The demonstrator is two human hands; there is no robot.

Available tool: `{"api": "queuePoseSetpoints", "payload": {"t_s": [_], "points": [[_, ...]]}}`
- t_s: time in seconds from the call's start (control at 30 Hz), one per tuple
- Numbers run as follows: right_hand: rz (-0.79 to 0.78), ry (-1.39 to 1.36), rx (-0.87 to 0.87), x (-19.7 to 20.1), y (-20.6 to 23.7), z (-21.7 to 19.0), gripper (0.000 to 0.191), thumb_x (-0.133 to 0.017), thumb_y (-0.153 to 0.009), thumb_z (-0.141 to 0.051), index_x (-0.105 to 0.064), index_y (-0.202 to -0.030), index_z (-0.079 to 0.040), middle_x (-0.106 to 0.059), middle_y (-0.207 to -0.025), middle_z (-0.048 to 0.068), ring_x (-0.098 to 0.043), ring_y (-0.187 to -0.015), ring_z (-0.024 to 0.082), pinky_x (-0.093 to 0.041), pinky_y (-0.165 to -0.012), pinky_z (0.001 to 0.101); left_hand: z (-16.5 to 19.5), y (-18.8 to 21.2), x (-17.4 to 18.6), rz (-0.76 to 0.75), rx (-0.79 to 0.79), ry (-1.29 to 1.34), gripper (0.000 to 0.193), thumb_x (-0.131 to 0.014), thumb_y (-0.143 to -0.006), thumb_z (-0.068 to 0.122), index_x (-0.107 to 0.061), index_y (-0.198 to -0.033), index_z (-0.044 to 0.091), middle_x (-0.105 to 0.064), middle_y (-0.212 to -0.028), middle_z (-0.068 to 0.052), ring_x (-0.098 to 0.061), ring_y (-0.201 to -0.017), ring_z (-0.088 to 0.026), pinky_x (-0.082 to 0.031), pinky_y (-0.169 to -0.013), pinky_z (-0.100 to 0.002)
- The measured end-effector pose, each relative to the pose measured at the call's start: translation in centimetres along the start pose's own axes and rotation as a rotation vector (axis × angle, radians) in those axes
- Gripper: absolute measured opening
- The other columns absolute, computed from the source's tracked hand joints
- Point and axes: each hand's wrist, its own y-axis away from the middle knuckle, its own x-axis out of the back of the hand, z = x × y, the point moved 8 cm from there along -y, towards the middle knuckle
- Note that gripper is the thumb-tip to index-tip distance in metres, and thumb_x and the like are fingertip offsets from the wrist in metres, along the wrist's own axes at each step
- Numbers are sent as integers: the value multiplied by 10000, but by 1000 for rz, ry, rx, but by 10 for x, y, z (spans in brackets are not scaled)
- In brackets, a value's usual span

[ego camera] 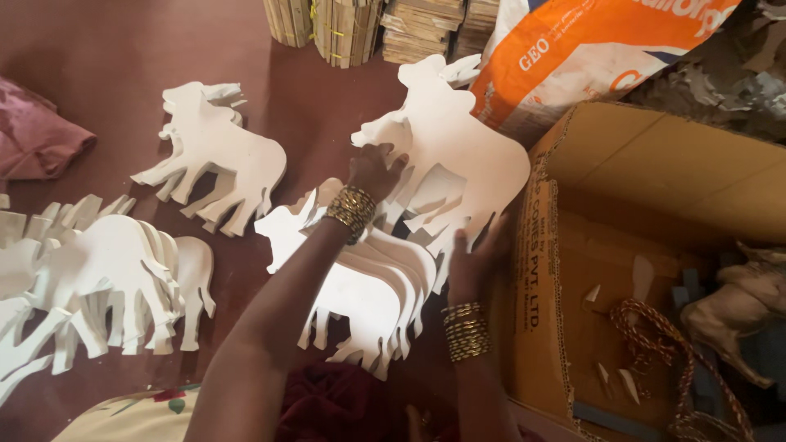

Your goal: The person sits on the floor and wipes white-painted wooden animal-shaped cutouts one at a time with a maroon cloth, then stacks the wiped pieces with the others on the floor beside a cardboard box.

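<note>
Both hands, left (pixel 375 170) and right (pixel 473 260), grasp one cow cutout (pixel 467 147); three other piles (pixel 221 155) lie around

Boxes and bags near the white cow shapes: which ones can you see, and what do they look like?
Open brown cardboard box: right of the hands, printed lettering on its left flap.
Orange and white plastic sack: top right, behind the box, bulging, with lettering.
Bundles of tan wooden strips: top centre, standing upright.

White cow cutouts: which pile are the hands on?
The pile beside the cardboard box. The left hand and right hand both touch it; the other piles lie untouched farther left.
</note>
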Motion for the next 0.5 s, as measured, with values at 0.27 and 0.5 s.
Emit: {"api": "queuePoseSetpoints", "payload": {"t_s": [0.27,0.5], "points": [[-299,-156,-279,-1,1,5,894,-670,-956,-147,-85,-1625,-51,-206,-1691,197,-260,-1547,322,-262,-1242,411,-10,-41,0,-254,22,45,659,-408,-1037,639,-771,-1067,90,-753,-1124,-159,-690,-1117,-361,-519,-1030,-480],[-298,-609,-235,-5,-2,-7,809,-592,-923,18,-152,-1602,-13,-403,-1594,188,-450,-1436,290,-400,-1151,370,3,-32,14,-276,35,83,447,-574,-931,518,-773,-1129,170,-743,-1121,-152,-697,-1080,-332,-523,-979,-460]]}}
